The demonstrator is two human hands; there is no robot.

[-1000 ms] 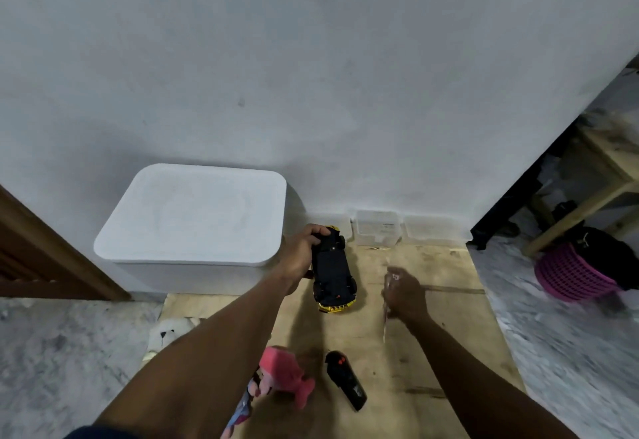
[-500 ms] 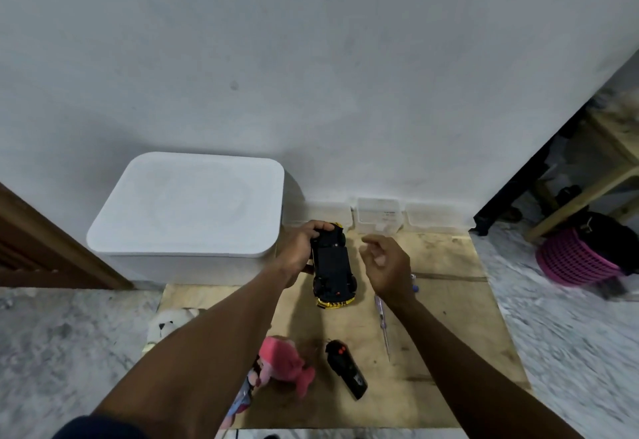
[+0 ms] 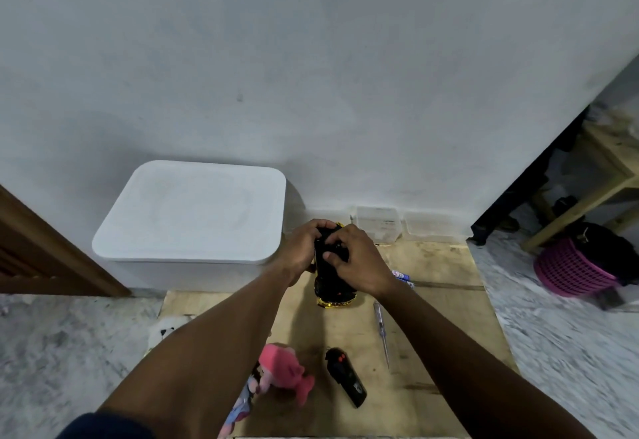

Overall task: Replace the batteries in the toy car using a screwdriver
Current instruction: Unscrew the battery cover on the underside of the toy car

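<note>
Head view. Toy car [image 3: 328, 284]: black plastic, elongated, yellow trim at its near end, over a pale plywood board [image 3: 435, 335]. Left hand [image 3: 299, 248] grasps the car's left flank; right hand [image 3: 361, 264] curls over its top. Screwdriver [image 3: 381, 329]: slim, clear-handled, lying flat just right of the car.

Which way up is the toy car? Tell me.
Upside down: toy car shows black underside upward, yellow bodywork at its lower edge.

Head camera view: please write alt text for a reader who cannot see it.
The left hand and the right hand grip a black toy car with yellow trim over a wooden board. A slim screwdriver lies on the board beside it, with a black remote control and a pink plush toy nearer the camera.
</note>
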